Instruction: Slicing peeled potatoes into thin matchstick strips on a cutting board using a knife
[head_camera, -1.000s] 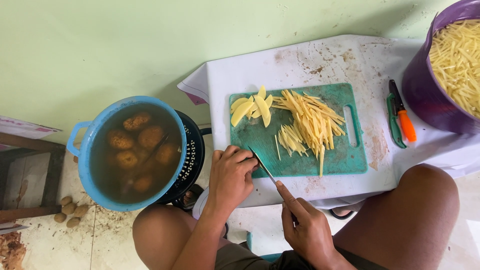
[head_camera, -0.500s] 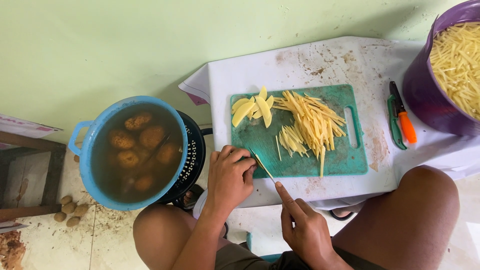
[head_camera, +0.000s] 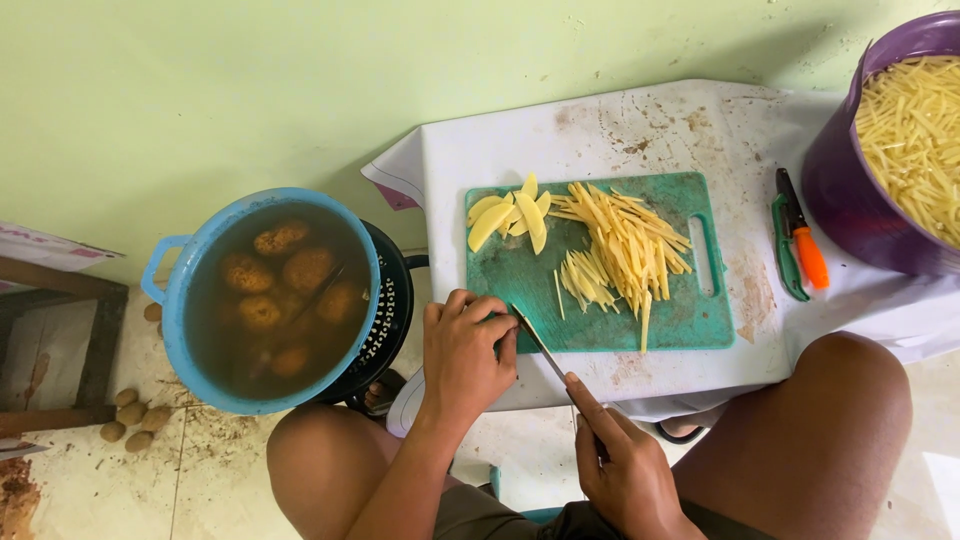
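Right now the left hand (head_camera: 463, 350) is curled at the near-left corner of the green board (head_camera: 520, 280), fingers together over something hidden — likely a potato piece. The right hand (head_camera: 625, 470) has its fingers clamped on a knife (head_camera: 538, 342), blade angled up against the left knuckles. Slices (head_camera: 510, 215) and cut sticks (head_camera: 615, 250) lie further up the board on the white worktop (head_camera: 640, 120). To cut well, I'd keep fingertips tucked back, blade riding the knuckles — even strokes
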